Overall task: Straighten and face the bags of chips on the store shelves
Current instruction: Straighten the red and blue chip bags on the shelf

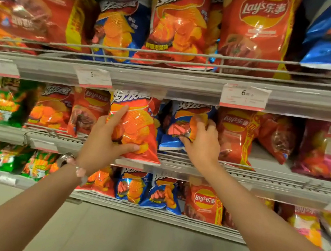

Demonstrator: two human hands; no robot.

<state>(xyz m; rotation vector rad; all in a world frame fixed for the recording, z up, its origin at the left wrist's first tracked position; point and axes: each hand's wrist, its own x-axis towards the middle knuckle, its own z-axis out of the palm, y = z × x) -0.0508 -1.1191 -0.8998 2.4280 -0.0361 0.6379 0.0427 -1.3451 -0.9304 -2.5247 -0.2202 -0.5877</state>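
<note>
While left hand (104, 137) grips glossy orange bag (138, 130), right hand (200, 143) clutches crumpled blue bag (179, 127), both upright.

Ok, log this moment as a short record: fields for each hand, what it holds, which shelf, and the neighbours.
left hand: grips the orange chip bag at its left edge, thumb under, index finger laid across the front
right hand: fingers curled round the blue chip bag
shelf: middle shelf, both bags at its front
bag pose: orange bag leans out over the shelf lip
neighbours: red Lay's bag right of the blue one
wrist: bead bracelet on the left
</note>
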